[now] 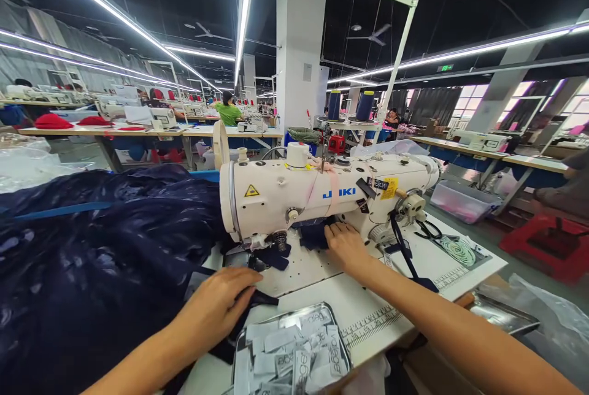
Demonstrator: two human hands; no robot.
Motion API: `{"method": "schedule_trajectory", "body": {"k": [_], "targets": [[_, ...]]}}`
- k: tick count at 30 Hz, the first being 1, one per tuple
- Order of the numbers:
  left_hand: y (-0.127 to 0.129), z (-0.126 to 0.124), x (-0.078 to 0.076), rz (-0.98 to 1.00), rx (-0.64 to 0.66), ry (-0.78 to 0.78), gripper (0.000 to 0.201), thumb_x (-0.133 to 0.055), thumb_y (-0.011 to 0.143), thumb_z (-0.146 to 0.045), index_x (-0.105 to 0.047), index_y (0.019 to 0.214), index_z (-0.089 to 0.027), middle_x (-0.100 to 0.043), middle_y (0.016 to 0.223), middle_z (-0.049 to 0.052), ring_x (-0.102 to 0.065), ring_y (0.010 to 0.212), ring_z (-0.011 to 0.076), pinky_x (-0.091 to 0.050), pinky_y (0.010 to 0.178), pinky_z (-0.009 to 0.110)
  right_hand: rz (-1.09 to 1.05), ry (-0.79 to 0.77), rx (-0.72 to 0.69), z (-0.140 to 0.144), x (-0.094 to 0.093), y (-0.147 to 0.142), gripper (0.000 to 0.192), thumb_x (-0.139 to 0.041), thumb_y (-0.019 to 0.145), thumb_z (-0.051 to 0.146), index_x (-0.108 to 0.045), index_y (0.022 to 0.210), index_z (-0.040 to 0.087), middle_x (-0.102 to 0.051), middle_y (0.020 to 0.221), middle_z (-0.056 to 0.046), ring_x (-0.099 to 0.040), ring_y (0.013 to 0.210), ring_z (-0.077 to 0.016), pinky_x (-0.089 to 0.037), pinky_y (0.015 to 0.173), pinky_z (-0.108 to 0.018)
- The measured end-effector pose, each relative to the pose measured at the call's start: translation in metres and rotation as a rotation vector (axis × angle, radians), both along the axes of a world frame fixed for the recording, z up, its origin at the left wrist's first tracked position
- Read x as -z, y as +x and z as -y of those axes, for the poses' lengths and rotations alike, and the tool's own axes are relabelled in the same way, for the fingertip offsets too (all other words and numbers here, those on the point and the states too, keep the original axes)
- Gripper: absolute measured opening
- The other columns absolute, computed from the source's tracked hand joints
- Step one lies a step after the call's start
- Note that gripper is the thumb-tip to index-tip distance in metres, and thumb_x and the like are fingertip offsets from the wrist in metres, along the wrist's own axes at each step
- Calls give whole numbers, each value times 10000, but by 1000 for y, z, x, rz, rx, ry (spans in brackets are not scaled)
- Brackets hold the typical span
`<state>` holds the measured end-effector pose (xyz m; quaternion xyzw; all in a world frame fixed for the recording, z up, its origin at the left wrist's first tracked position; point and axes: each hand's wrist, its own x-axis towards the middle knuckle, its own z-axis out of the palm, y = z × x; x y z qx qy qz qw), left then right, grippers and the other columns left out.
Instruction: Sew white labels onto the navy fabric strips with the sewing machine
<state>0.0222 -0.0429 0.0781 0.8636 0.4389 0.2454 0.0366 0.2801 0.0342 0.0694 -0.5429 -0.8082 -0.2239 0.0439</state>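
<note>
A white JUKI sewing machine (322, 195) stands on a white table (377, 315). My left hand (216, 309) lies flat on a narrow strip of navy fabric (264, 299) in front of the needle. Under the machine's arm, my right hand (343, 245) presses a navy fabric piece (315, 237) against the bed. Neither hand grips anything that I can see. A big heap of dark navy fabric (101, 260) fills the left side. A metal tray (317, 311) of several white labels sits close to me, between my arms.
A second metal tray (501, 315) sits at the table's right edge, with black scissors (427, 230) behind it. Two blue thread cones (350, 105) stand behind the machine. A red stool (547, 248) and a plastic bin (460, 200) are on the floor to the right. Other people work at far tables.
</note>
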Motion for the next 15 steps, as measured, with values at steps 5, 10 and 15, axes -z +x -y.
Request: {"method": "schedule_trajectory", "body": {"k": [5, 10, 15], "targets": [[-13, -19, -4, -366, -76, 117, 212, -450, 790, -201, -628, 905, -190, -653, 907, 70, -579, 862, 227, -392, 828, 391, -67, 14, -75, 19, -8, 2, 103, -499, 796, 121, -591, 756, 143, -612, 800, -97, -540, 773, -213, -366, 647, -295], [9, -28, -2, -510, 2, -18, 138, -486, 771, -151, -606, 701, -153, -638, 748, 68, -583, 740, 224, -391, 730, 371, -181, -86, -197, 37, -11, 3, 154, -472, 827, 130, -580, 718, 152, -588, 734, -46, -528, 720, -169, -354, 632, -264], [12, -27, 23, -195, -94, -84, 279, -286, 856, -166, -547, 760, -166, -621, 720, 40, -574, 677, 174, -404, 665, 290, -387, -279, -434, 57, -11, -4, 123, -491, 815, 130, -564, 721, 162, -557, 705, -17, -507, 660, -132, -364, 626, -239]]}}
